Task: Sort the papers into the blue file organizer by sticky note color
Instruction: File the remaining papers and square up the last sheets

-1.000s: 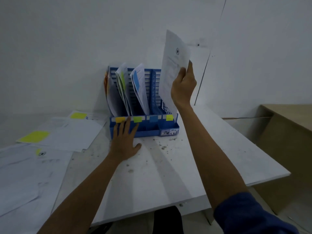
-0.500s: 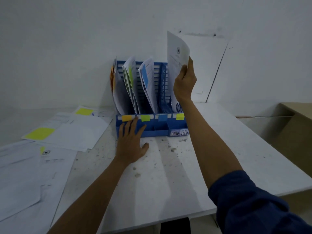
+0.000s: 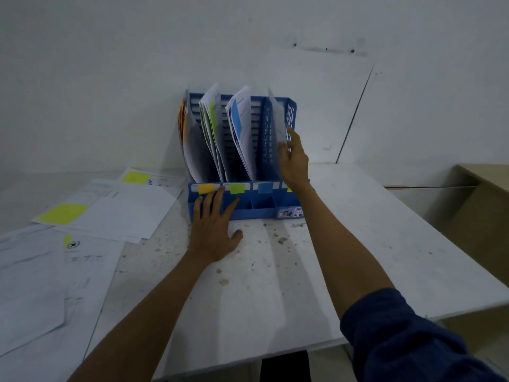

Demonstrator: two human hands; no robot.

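Observation:
The blue file organizer (image 3: 261, 211) stands at the table's back edge against the wall. Its front carries orange (image 3: 206, 188), green (image 3: 237, 188) and blue (image 3: 265, 187) sticky labels; my right wrist hides most of a fourth, yellow one. Papers with matching notes lean in the three left slots. My right hand (image 3: 293, 158) pinches the edge of a white paper (image 3: 276, 117) that stands in the rightmost slot. My left hand (image 3: 213, 230) lies flat on the table, fingers spread and touching the organizer's front.
Loose papers cover the table's left side, two of them with yellow sticky notes (image 3: 63, 213) (image 3: 136, 177). The white table's right edge (image 3: 413, 244) drops off beside a brown desk (image 3: 484, 194). The white wall is close behind the organizer.
My right hand came down from above the organizer, and the paper went from held high into the rightmost slot. My left hand stayed at the organizer's front.

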